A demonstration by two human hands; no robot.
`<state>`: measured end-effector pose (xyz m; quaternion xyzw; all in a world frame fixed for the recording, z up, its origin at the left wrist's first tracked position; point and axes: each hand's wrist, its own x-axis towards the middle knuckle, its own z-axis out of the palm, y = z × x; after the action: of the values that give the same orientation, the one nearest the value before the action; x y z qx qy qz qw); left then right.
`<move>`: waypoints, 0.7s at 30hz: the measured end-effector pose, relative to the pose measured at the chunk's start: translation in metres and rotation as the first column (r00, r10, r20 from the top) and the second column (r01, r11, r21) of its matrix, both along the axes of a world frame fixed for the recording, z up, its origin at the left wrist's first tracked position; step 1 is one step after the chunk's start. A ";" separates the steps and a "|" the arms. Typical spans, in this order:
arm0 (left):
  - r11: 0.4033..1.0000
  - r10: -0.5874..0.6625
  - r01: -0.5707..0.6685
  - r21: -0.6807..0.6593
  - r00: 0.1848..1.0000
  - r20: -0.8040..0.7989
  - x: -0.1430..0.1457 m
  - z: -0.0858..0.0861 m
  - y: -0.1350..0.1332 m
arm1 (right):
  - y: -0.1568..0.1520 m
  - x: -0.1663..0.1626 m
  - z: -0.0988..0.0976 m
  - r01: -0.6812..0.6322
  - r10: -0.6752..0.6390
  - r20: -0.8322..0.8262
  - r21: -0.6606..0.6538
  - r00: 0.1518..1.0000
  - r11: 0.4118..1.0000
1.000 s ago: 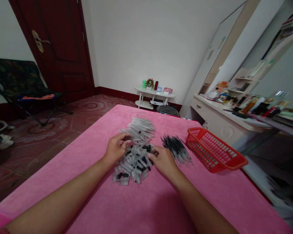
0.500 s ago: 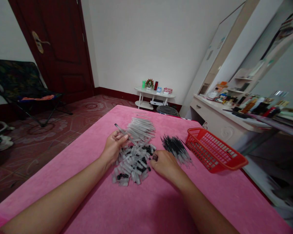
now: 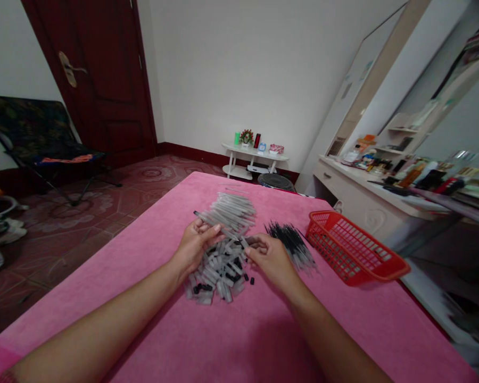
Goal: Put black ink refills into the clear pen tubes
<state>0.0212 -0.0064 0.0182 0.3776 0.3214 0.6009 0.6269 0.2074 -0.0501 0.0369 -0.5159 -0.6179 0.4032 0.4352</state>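
Pink table (image 3: 215,346), barrels (image 3: 234,208) far, caps (image 3: 215,274) near. Pinched beside the barrels in the left hand (image 3: 192,243), fingers narrow: pen (image 3: 200,216). Pinched in the right hand (image 3: 272,259), just right of the pen: clear cap (image 3: 244,242). Likely light, stiff, slick plastic; best gripped mid-barrel.

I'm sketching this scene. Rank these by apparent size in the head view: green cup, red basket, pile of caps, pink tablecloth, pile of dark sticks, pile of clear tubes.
1. Pink tablecloth
2. Red basket
3. Pile of caps
4. Pile of clear tubes and pile of dark sticks: too alike to rank
5. Green cup
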 end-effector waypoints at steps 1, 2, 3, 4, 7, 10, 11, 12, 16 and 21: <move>1.000 0.001 -0.001 -0.008 1.000 0.003 0.000 0.000 0.000 | 0.000 0.000 0.000 0.003 -0.003 0.014 0.020 1.000 1.000; 1.000 0.003 -0.003 -0.016 1.000 0.005 0.001 0.001 -0.001 | 0.001 0.000 -0.001 0.004 -0.005 0.027 0.040 1.000 0.999; 1.000 0.003 -0.003 -0.022 1.000 0.006 0.001 0.001 -0.001 | 0.001 0.000 -0.002 0.004 -0.006 0.041 0.060 0.999 0.998; 1.000 0.002 -0.002 -0.026 1.000 0.005 0.001 0.001 -0.001 | 0.002 0.000 -0.003 0.001 -0.006 0.055 0.082 0.998 0.997; 0.999 0.004 -0.004 -0.033 1.000 -0.006 0.001 0.000 -0.001 | 0.003 0.000 -0.006 -0.009 -0.006 0.099 0.150 0.995 0.989; 0.999 0.003 -0.004 -0.033 1.000 -0.015 0.002 0.000 -0.003 | 0.003 0.001 -0.006 -0.016 -0.014 0.153 0.197 0.988 0.980; 0.999 -0.003 0.003 -0.032 1.000 -0.019 0.002 0.000 -0.004 | 0.002 0.001 -0.005 -0.016 -0.025 0.184 0.213 0.983 0.977; 0.999 -0.010 0.010 -0.032 1.000 -0.023 0.003 0.001 -0.004 | 0.001 0.001 -0.004 -0.015 -0.037 0.221 0.231 0.974 0.973; 0.998 -0.025 0.023 -0.055 0.999 -0.033 0.006 0.003 -0.008 | -0.006 -0.001 0.004 -0.019 -0.096 0.366 0.298 0.926 0.954; 0.995 -0.037 0.038 -0.095 0.999 0.004 0.009 0.003 -0.012 | -0.015 -0.005 0.013 0.001 -0.173 0.440 0.364 0.881 0.931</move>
<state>0.0302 -0.0182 0.0217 0.3527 0.3416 0.5736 0.6556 0.2025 -0.0647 0.0497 -0.5382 -0.7421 0.1299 0.3778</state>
